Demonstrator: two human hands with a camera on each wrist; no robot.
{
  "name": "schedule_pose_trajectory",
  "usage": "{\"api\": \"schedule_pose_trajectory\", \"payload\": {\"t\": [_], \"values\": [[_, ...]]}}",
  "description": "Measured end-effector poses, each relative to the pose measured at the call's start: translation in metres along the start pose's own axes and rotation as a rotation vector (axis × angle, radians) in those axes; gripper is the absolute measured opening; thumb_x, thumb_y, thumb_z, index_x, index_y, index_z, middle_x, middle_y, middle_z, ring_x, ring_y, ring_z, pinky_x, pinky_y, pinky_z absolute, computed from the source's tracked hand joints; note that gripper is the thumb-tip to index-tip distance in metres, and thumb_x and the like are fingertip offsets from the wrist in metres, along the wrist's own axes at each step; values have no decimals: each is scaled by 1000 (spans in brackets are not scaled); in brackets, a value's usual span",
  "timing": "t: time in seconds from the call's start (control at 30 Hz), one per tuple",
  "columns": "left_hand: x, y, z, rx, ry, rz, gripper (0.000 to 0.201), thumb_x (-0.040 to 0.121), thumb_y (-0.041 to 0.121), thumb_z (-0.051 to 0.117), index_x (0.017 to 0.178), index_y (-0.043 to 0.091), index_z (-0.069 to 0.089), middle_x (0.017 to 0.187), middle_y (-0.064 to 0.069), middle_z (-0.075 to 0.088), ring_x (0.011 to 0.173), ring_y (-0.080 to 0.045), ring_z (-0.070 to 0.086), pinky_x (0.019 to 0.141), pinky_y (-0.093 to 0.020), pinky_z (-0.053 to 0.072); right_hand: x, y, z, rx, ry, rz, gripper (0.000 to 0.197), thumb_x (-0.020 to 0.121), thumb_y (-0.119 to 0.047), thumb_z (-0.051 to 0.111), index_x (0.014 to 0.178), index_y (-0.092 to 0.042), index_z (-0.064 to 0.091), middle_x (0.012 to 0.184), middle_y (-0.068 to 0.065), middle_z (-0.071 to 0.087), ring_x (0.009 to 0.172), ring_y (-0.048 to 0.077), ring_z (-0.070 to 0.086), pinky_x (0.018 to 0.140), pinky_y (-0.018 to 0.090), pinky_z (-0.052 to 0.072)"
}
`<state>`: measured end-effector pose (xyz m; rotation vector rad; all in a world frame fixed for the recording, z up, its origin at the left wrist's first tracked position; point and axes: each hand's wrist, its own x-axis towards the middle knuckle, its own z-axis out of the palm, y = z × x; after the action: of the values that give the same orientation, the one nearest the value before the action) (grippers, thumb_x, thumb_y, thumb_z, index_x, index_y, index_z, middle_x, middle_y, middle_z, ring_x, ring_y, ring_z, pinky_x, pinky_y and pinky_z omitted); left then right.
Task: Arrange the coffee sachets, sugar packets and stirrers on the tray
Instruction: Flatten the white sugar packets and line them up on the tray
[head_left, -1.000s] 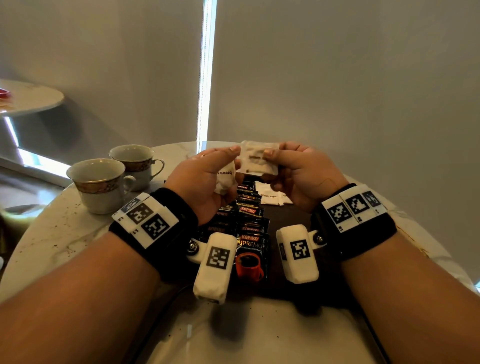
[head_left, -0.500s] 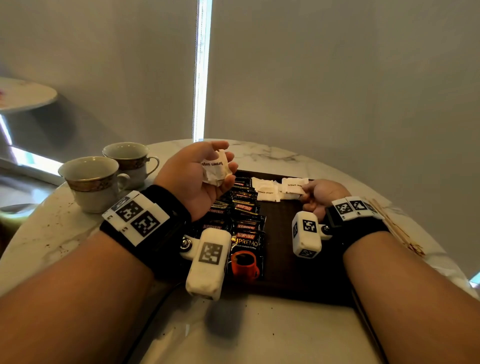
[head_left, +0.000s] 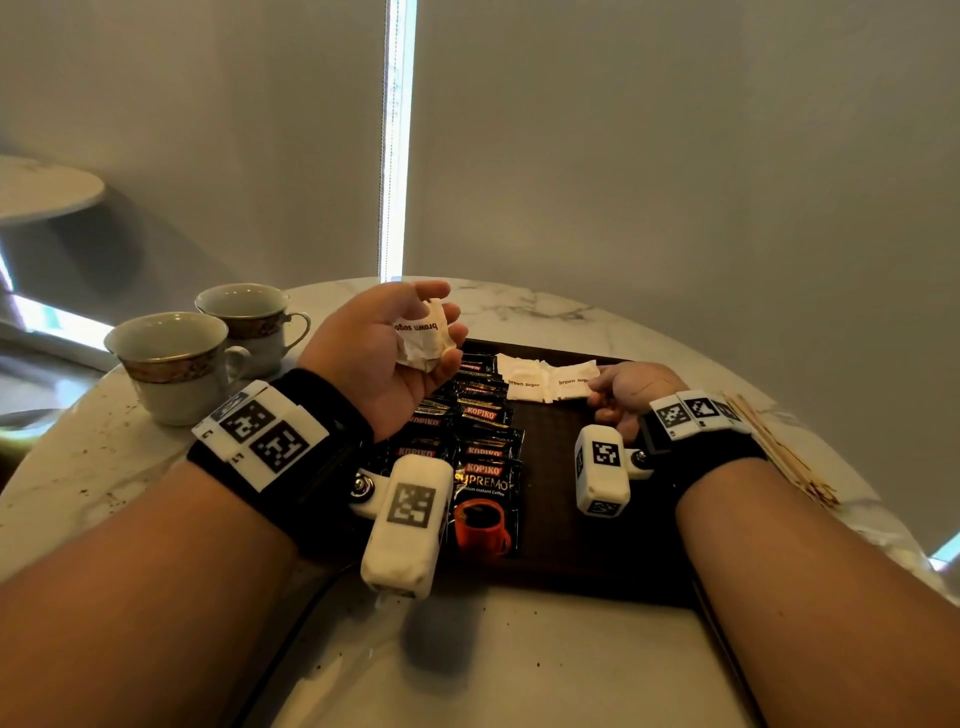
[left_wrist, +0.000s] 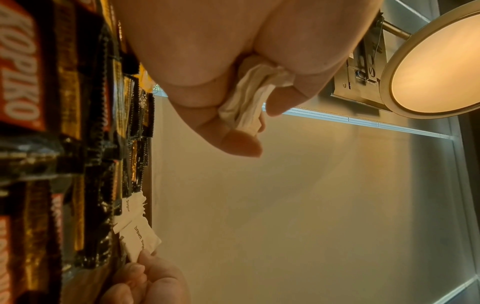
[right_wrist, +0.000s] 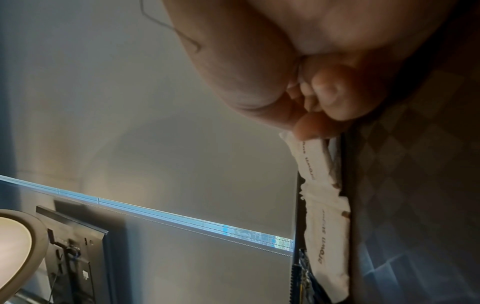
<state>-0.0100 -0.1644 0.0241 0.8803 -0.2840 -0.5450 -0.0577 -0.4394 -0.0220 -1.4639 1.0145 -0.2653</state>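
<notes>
1. Left hand: fingers curled round a small bunch of sugar packets, held above the coffee sachets.
2. Right hand: fingers pinch the near edge of one packet lying flat on the tray.
3. Packets judged light, soft and crumple-prone; take by the sealed edge.
4. Stirrers on the bench beyond the right wrist, partly hidden.
5. Bunch count unclear.

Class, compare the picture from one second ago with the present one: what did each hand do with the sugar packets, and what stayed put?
The right hand took one sugar packet down from between the hands and laid it on the tray beside the other packets, fingers still on it. The left hand kept its crumpled packets, raised. Coffee sachets, cups and stirrers stayed put.
</notes>
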Motion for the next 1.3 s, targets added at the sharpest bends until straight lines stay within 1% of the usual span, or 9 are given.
{"api": "schedule_pose_trajectory", "payload": {"t": [0.13, 0.27, 0.47, 0.57, 0.67, 0.97, 1.07, 1.17, 1.3], "values": [[0, 0, 1, 1, 0, -7, 30, 93, 3, 40, 110, 5, 64, 105, -15, 57, 73, -20, 64, 54, -27, 53, -1, -1, 0, -29, -8, 4, 32, 98, -4, 46, 129, -8, 57, 94, 12, 65, 55, 12, 47, 44, 21, 36], [0, 0, 0, 1, 6, -8, 30, 93, 4, 40, 111, 6, 64, 105, -15, 57, 73, -20, 64, 54, -27, 53, -5, -2, 1, -83, -2, 3, 25, 99, -4, 47, 120, -5, 59, 78, 10, 64, 56, 12, 50, 51, 22, 41], [-1, 0, 0, -6, 7, -7, 31, 93, 3, 40, 111, 6, 65, 105, -15, 57, 70, -19, 65, 54, -27, 53, -11, -3, -2, -191, 67, -6, 17, 95, -19, 58, 105, -6, 63, 59, 6, 61, 48, 13, 45, 43, 24, 33], [-1, 1, 0, -16, 7, -9, 30, 93, 3, 40, 110, 5, 65, 105, -14, 57, 67, -19, 66, 55, -27, 53, -11, -4, -3, -161, 103, -51, 26, 87, -23, 63, 105, -5, 66, 68, 8, 59, 55, 18, 47, 43, 28, 33], [-2, 1, 1, -21, 1, -15, 31, 93, 3, 39, 112, 4, 63, 106, -16, 57, 72, -21, 65, 55, -27, 54, -13, -4, -2, -130, 99, -54, 30, 84, -23, 62, 106, -5, 67, 76, 9, 59, 47, 16, 44, 35, 24, 30], [-5, 3, 2, -69, -19, -54, 36, 91, 6, 33, 111, 1, 62, 100, -18, 56, 75, -28, 69, 61, -33, 59, -18, -3, 0, -32, 94, -71, 18, 84, -17, 58, 96, -5, 61, 85, 11, 57, 48, 15, 44, 32, 20, 28], [-6, 2, 4, -62, -25, -86, 38, 91, 6, 31, 114, -1, 61, 99, -19, 57, 86, -34, 68, 65, -35, 62, -21, -3, 0, 5, 104, -83, 12, 86, -16, 58, 93, -6, 60, 82, 9, 55, 47, 14, 44, 33, 21, 28], [-6, 0, 6, -50, -14, -90, 38, 93, 2, 30, 117, -1, 60, 109, -22, 54, 94, -36, 67, 71, -39, 64, -24, -7, 0, 44, 125, -102, 8, 89, -16, 59, 92, -8, 58, 80, 7, 53, 50, 13, 45, 35, 22, 29], [-5, -1, 7, 20, -29, -79, 37, 98, -3, 35, 127, 2, 58, 118, -21, 53, 91, -28, 70, 70, -42, 64, -31, -19, -1, 172, 83, -143, 16, 89, -20, 60, 99, -8, 59, 88, 6, 53, 53, 13, 45, 32, 21, 28]]}}
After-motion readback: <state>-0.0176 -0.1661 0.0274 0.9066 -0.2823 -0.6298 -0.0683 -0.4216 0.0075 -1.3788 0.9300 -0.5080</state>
